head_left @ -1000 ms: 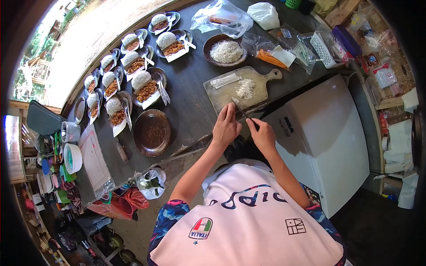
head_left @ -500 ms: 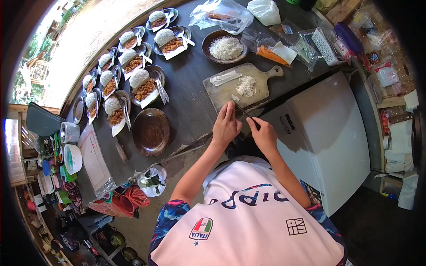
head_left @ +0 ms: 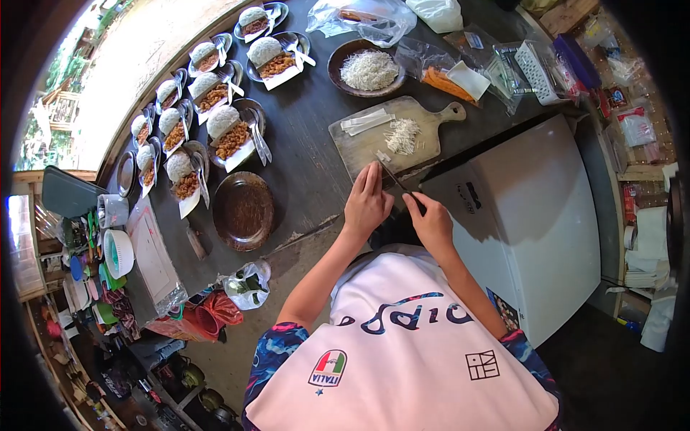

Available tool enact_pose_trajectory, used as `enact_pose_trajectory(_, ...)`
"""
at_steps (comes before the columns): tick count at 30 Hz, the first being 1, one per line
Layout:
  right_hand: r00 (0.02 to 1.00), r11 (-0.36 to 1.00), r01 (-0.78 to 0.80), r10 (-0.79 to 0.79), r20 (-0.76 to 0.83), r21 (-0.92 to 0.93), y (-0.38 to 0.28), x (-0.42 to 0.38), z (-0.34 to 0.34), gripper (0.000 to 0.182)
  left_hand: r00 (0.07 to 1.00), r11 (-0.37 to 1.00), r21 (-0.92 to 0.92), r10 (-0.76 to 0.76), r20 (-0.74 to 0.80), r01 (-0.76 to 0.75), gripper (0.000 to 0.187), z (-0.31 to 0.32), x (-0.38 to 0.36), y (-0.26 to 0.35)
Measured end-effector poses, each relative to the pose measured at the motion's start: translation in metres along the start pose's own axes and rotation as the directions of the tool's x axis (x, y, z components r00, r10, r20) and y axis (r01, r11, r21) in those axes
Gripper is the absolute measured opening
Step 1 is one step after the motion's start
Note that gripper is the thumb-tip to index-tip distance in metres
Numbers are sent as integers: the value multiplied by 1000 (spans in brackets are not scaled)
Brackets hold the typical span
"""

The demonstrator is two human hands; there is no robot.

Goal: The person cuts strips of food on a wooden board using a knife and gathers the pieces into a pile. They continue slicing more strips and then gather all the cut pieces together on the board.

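A wooden cutting board [head_left: 345,154] lies at the table's front edge. On it are pale flat strips [head_left: 366,121] and a small heap of thin white shreds [head_left: 402,136]. My right hand [head_left: 431,217] is closed round the handle of a knife [head_left: 395,177], whose blade reaches onto the board. Just left of the blade, my left hand [head_left: 367,201] rests on the board's near edge, fingers pressed together over small pale pieces [head_left: 383,155]. What lies beneath those fingertips is hidden.
Several plates of rice and brown food [head_left: 231,141] with cutlery stand at the left. Nearer are an empty brown plate [head_left: 243,211] and another knife [head_left: 195,243]. A bowl of white shreds [head_left: 369,70] and plastic bags [head_left: 359,21] lie behind the board. A white appliance [head_left: 532,230] stands at right.
The knife and my right hand have shifted slightly right and downward, opening a little more space beside my left fingertips. The whole view has also shifted slightly.
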State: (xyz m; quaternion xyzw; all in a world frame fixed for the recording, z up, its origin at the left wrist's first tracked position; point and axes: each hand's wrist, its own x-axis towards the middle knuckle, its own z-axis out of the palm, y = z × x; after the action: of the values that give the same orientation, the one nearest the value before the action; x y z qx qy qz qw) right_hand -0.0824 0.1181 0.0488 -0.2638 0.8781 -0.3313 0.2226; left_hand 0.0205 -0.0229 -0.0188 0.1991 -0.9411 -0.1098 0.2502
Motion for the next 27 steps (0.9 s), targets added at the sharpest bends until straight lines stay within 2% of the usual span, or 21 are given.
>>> enact_pose_trajectory(1, 999, 999, 32, -32, -15, -8, 3, 5, 2, 53, 1000, 999, -34, -20, 3, 20, 60, -2, 0, 2)
enact_pose_trajectory(4, 976, 972, -31, -20, 217, 231, 14, 36, -3, 51, 997, 991, -109, -75, -2, 74, 52, -14, 6, 3)
enact_pose_trajectory(5, 961, 939, -33, -65, 269, 343, 20, 43, -6, 50, 995, 987, -131, -97, -3, 96, 49, -18, 7, 4)
enact_pose_trajectory(9, 951, 933, -133, 24, 309, 336, 21, 58, -22, 50, 979, 952, -239, -201, -28, 189, 37, -32, 20, 7)
enact_pose_trajectory(12, 982, 956, -37, -20, 189, 291, 9, 44, -25, 50, 969, 924, -299, -248, 7, 239, 33, -41, 27, -1)
enact_pose_trajectory(15, 952, 955, -109, 20, 306, 276, 8, 40, -32, 50, 968, 913, -326, -248, 37, 246, 34, -43, 34, -8)
enact_pose_trajectory(18, 939, 949, -148, 46, 342, 279, 10, 33, -37, 50, 970, 927, -285, -234, 69, 244, 36, -46, 41, -5)
enact_pose_trajectory(24, 956, 943, -137, 46, 291, 303, 29, 23, -37, 50, 971, 952, -229, -163, 176, 201, 46, -45, 44, -8)
enact_pose_trajectory(27, 944, 931, -185, 79, 322, 314, 25, 20, -41, 51, 966, 977, -167, -91, 243, 134, 49, -50, 49, -10)
